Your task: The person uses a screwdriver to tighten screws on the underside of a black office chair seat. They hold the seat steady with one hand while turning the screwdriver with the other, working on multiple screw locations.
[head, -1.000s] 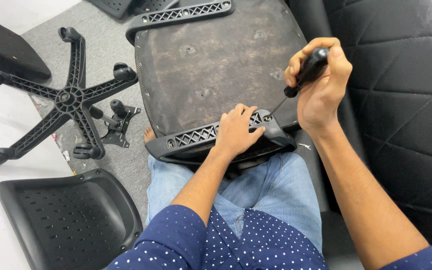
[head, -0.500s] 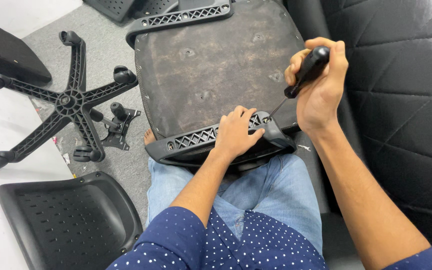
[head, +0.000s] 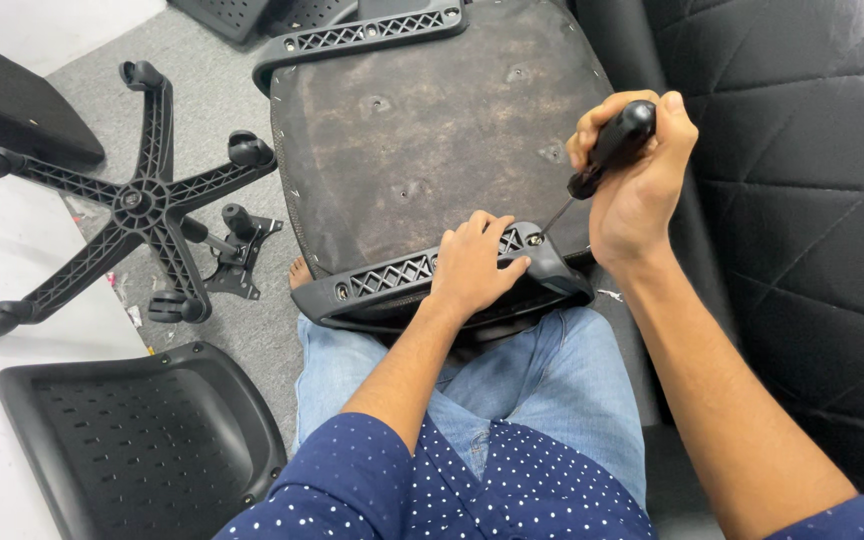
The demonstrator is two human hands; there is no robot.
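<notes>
An upturned chair seat (head: 422,140), dark and worn, rests on my lap. A black slotted armrest bracket (head: 392,275) runs along its near edge, and a second bracket (head: 362,35) lines the far edge. My left hand (head: 474,262) presses flat on the near bracket. My right hand (head: 632,170) grips a black-handled screwdriver (head: 607,150), whose thin shaft slants down to a screw at the bracket's right end, just beside my left fingertips.
A black five-star wheeled base (head: 132,200) lies on the grey floor at left, with a small metal mechanism (head: 237,250) beside it. A perforated black plastic shell (head: 132,440) sits at lower left. A black padded sofa (head: 812,200) fills the right side.
</notes>
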